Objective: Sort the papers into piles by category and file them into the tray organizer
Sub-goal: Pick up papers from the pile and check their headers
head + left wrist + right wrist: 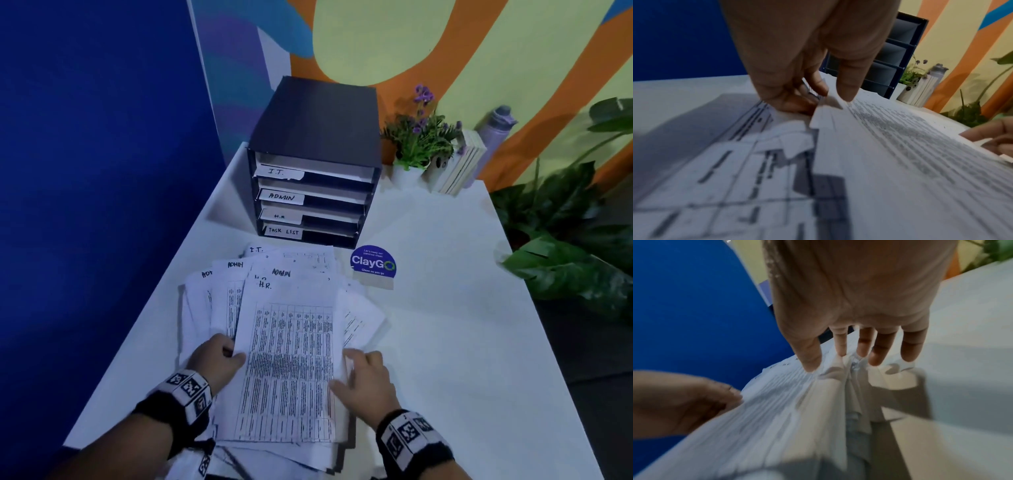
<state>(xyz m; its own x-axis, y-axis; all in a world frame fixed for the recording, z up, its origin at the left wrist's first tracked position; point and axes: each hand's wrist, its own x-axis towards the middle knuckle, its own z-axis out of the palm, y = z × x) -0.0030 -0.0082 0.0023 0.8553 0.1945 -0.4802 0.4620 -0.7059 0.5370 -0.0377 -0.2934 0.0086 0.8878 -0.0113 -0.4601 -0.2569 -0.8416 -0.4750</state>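
**Both hands on the H.R. sheet**

We see a loose heap of papers (267, 308) spread on the white desk (445, 308), just in front of the black organizer (313, 164). Its four trays are labelled I.T., ADMIN, H.R. and TASK LIST from top down, each with paper showing inside. The sheets in the heap carry handwritten headings: I.T. at the far edge, several ADMIN ones fanned to the left, and an H.R. sheet (291, 359) with a printed table on top.

Our left hand (215, 359) grips the left edge of that top sheet, thumb over it and fingers (813, 84) curled under, as the left wrist view shows. Our right hand (368, 380) holds the right edge, thumb on top and fingers (877, 352) bent down beside the paper's rim; the right wrist view is blurred, so we cannot tell how many sheets it has.

Right of the heap stands a blue ClayGo sign (373, 263). Behind it, by the organizer, are a small flowering plant (421, 137), a row of books (459, 168) and a lilac bottle (493, 133).
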